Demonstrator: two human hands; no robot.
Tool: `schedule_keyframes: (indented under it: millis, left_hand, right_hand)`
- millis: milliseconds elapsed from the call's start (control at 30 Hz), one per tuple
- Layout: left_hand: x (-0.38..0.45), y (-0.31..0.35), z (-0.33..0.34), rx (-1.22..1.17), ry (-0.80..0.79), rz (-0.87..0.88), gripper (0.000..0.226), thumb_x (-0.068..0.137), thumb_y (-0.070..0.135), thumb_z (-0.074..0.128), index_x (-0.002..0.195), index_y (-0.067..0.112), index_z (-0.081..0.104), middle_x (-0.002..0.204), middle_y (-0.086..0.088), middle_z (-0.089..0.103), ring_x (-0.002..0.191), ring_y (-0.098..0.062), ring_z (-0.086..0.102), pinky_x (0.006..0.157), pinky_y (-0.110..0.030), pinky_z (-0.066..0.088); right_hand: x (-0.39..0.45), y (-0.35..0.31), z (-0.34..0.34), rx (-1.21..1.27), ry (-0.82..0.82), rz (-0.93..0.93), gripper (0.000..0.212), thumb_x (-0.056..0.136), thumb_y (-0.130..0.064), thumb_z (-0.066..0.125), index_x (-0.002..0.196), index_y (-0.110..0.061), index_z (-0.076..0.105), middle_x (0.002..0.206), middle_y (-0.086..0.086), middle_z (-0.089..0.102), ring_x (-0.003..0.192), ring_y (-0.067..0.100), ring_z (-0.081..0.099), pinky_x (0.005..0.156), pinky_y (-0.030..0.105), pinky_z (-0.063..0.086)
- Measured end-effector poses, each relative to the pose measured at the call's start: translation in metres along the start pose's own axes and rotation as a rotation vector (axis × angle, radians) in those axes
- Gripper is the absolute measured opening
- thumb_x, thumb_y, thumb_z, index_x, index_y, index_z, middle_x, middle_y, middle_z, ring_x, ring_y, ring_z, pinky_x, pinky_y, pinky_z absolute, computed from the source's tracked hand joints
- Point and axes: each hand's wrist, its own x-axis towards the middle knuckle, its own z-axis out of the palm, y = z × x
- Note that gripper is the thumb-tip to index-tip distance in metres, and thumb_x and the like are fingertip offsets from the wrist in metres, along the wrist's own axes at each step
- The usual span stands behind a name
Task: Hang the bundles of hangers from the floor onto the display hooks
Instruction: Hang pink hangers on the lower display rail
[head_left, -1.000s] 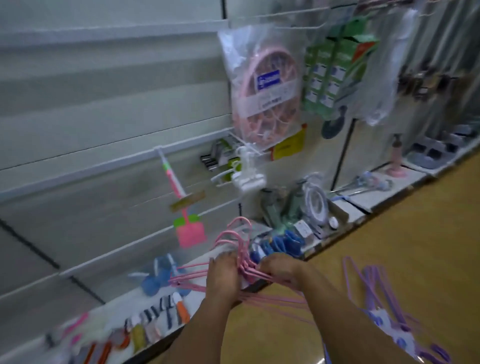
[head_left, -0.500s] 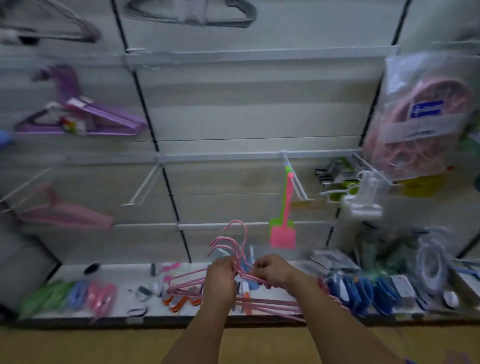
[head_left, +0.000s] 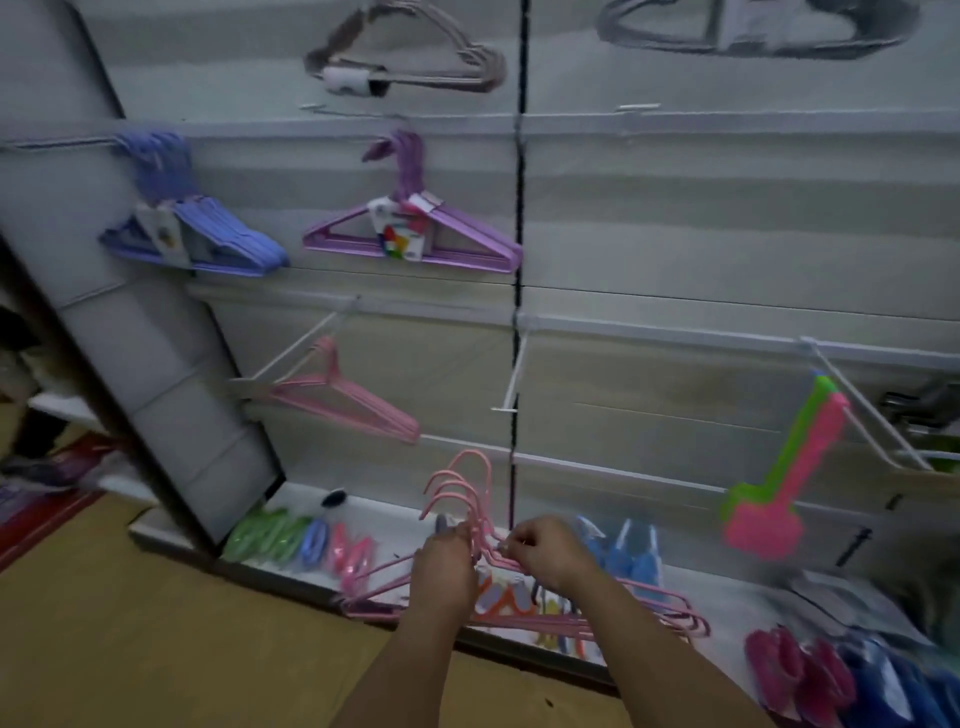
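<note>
- Two hands held one pink hanger bundle (head_left: 524, 608) low before the bottom shelf (head_left: 727, 597): the left hand (head_left: 447, 569) gripped its necks, the right hand (head_left: 545, 551) pinched them.
- At least four hooks curled upward; the bundle's long bars ran left to right.
- Beyond, three coloured bundles hung on wall pegs: pink (head_left: 343, 400), purple (head_left: 415, 234), blue (head_left: 197, 228).
- Two grey bundles, blurred, hung above.
</note>
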Motion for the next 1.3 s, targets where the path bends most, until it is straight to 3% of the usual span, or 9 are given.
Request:
schedule_keyframes:
  millis: [233, 400, 633, 800, 967, 1067, 1167, 1233, 1300]
  left_hand:
    - [0.03, -0.074, -0.047, 0.054, 0.06, 0.025, 0.043, 0.083, -0.004, 0.046, 0.122, 0.009, 0.058, 0.12, -0.011, 0.06, 0.114, -0.025, 0.054, 0.093, -0.03, 0.042]
    - [0.056, -0.102, -0.067, 0.121, 0.084, 0.036, 0.067, 0.083, 0.005, 0.053, 0.146, 0.015, 0.032, 0.15, -0.007, 0.03, 0.139, -0.021, 0.028, 0.111, -0.024, 0.024]
    - [0.109, -0.124, -0.096, 0.144, 0.217, 0.006, 0.07, 0.083, -0.003, 0.047, 0.147, 0.019, 0.029, 0.15, -0.006, 0.028, 0.136, -0.023, 0.027, 0.107, -0.027, 0.028]
    - [0.149, -0.135, -0.111, 0.247, 0.2, -0.004, 0.07, 0.086, 0.001, 0.044, 0.15, 0.013, 0.018, 0.157, -0.007, 0.018, 0.146, -0.02, 0.012, 0.116, -0.023, 0.004]
    - [0.173, -0.14, -0.104, 0.236, 0.236, 0.04, 0.073, 0.088, 0.0, 0.041, 0.152, 0.014, 0.011, 0.159, -0.005, 0.014, 0.147, -0.015, 0.009, 0.117, -0.024, 0.002]
    - [0.185, -0.14, -0.101, 0.206, 0.205, 0.067, 0.075, 0.086, -0.005, 0.041, 0.152, 0.016, 0.014, 0.159, -0.006, 0.014, 0.147, -0.017, 0.011, 0.119, -0.029, 0.01]
    - [0.196, -0.152, -0.099, 0.093, 0.211, 0.094, 0.071, 0.081, -0.011, 0.041, 0.147, 0.015, 0.034, 0.151, -0.006, 0.033, 0.14, -0.021, 0.028, 0.113, -0.032, 0.025]
    - [0.201, -0.163, -0.099, -0.095, 0.207, 0.057, 0.044, 0.089, -0.004, 0.043, 0.129, 0.007, 0.056, 0.132, -0.011, 0.054, 0.127, -0.029, 0.046, 0.105, -0.038, 0.037]
    - [0.205, -0.171, -0.106, -0.258, 0.229, -0.009, 0.028, 0.094, 0.006, 0.043, 0.11, 0.003, 0.065, 0.11, -0.015, 0.065, 0.106, -0.029, 0.06, 0.091, -0.032, 0.047]
  right_hand:
    - [0.042, -0.065, 0.051, -0.016, -0.046, -0.046, 0.034, 0.086, -0.033, 0.064, 0.058, -0.02, 0.051, 0.054, -0.003, 0.045, 0.054, 0.013, 0.043, 0.056, 0.029, 0.03]
    - [0.082, -0.092, 0.067, -0.013, -0.059, -0.089, 0.025, 0.085, -0.029, 0.069, 0.064, -0.021, 0.057, 0.057, -0.006, 0.05, 0.056, 0.01, 0.045, 0.058, 0.027, 0.033]
    - [0.144, -0.132, 0.072, -0.008, -0.04, -0.182, 0.029, 0.093, -0.032, 0.059, 0.064, -0.029, 0.056, 0.061, -0.007, 0.053, 0.06, 0.011, 0.049, 0.06, 0.029, 0.035]
    - [0.187, -0.159, 0.069, 0.033, -0.045, -0.196, 0.019, 0.094, -0.031, 0.058, 0.085, -0.02, 0.07, 0.065, -0.005, 0.056, 0.069, 0.018, 0.053, 0.065, 0.029, 0.038]
    - [0.211, -0.16, 0.078, -0.026, 0.022, -0.141, 0.023, 0.094, -0.032, 0.057, 0.074, -0.023, 0.062, 0.075, 0.0, 0.064, 0.076, 0.023, 0.062, 0.07, 0.031, 0.046]
    - [0.225, -0.157, 0.08, -0.025, 0.05, -0.064, 0.029, 0.095, -0.03, 0.056, 0.066, -0.024, 0.058, 0.076, 0.0, 0.063, 0.078, 0.024, 0.062, 0.073, 0.032, 0.048]
    - [0.239, -0.154, 0.084, 0.062, 0.068, 0.024, 0.033, 0.095, -0.025, 0.055, 0.061, -0.025, 0.055, 0.069, 0.002, 0.059, 0.067, 0.024, 0.056, 0.069, 0.035, 0.049]
    - [0.246, -0.156, 0.087, 0.137, 0.105, 0.069, 0.032, 0.095, -0.019, 0.052, 0.064, -0.023, 0.055, 0.065, 0.004, 0.057, 0.059, 0.022, 0.05, 0.061, 0.033, 0.042]
    - [0.255, -0.161, 0.091, 0.212, 0.175, 0.103, 0.031, 0.096, -0.017, 0.049, 0.066, -0.022, 0.056, 0.064, 0.003, 0.056, 0.056, 0.02, 0.046, 0.06, 0.03, 0.036]
